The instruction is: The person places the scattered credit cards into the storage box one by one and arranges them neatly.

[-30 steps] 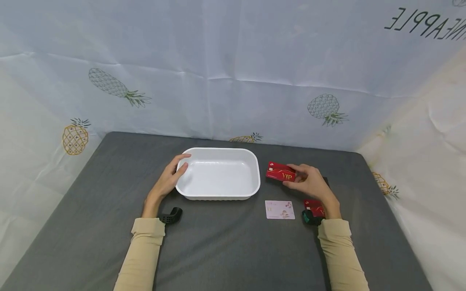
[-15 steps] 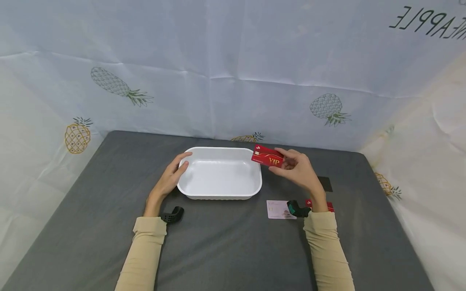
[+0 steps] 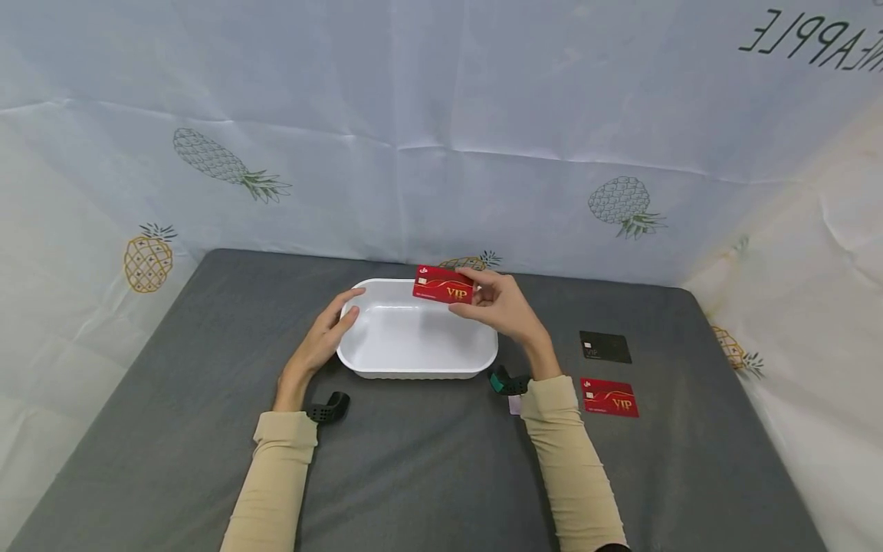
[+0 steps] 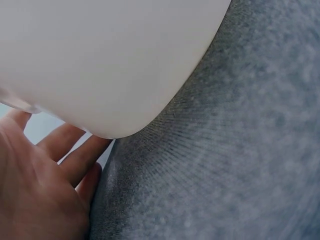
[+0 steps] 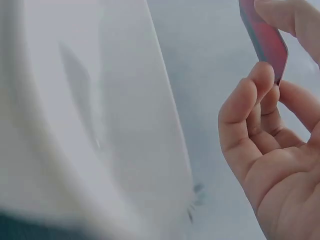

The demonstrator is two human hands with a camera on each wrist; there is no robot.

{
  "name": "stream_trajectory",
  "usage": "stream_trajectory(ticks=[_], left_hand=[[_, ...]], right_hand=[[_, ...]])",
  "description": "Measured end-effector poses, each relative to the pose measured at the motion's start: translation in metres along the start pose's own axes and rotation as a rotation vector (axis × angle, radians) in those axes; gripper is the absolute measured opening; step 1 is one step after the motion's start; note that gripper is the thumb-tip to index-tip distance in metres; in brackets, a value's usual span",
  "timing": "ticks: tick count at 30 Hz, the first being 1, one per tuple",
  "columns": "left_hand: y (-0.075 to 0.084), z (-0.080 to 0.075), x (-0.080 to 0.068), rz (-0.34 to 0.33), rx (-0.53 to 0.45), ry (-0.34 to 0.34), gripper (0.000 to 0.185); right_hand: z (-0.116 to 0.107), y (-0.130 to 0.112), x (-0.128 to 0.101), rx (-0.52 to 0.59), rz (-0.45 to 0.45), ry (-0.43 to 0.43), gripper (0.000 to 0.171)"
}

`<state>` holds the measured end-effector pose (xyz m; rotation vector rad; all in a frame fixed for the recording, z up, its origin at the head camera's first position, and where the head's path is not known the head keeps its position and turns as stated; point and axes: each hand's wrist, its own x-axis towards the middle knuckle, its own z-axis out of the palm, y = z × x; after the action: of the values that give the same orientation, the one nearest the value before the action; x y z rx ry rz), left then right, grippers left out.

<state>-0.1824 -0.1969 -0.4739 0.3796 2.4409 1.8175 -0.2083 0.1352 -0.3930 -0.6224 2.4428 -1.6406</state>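
A white rectangular tray (image 3: pixel 417 345) with rounded corners stands on the grey table. My left hand (image 3: pixel 319 337) holds its left end, with the thumb over the rim; in the left wrist view the fingers (image 4: pixel 82 157) lie against its outer side. Above the tray's far right part, my right hand (image 3: pixel 502 308) pinches a red VIP card (image 3: pixel 443 284) by its right end, between thumb and fingers. The right wrist view shows the red card (image 5: pixel 270 45) nearly edge-on, with the tray wall (image 5: pixel 130 100) to its left.
On the table (image 3: pixel 414 460), right of the tray, lie a black VIP card (image 3: pixel 605 347) and another red VIP card (image 3: pixel 610 398). A pink card (image 3: pixel 514 405) is mostly hidden under the right wrist. A pineapple-print cloth (image 3: pixel 414 153) hangs behind the table.
My right hand has carried the red card leftward from beside the tray to over it, uncovering the black card and the other red card. My left hand stays on the tray.
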Motion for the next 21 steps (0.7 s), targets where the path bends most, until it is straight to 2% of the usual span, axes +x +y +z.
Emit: stream_trajectory(ticks=[7, 13, 21], left_hand=[[0.001, 0.001, 0.001, -0.051, 0.022, -0.014, 0.048], [0.002, 0.0, 0.003, -0.068, 0.007, -0.023, 0.05], [0.002, 0.0, 0.005, -0.066, 0.002, -0.03, 0.055]], right_hand=[[0.032, -0.005, 0.012, 0.188, 0.125, -0.077, 0.06], [0.062, -0.011, 0.017, 0.198, 0.212, -0.051, 0.061], [0.082, -0.009, 0.022, 0.207, 0.21, -0.054, 0.06]])
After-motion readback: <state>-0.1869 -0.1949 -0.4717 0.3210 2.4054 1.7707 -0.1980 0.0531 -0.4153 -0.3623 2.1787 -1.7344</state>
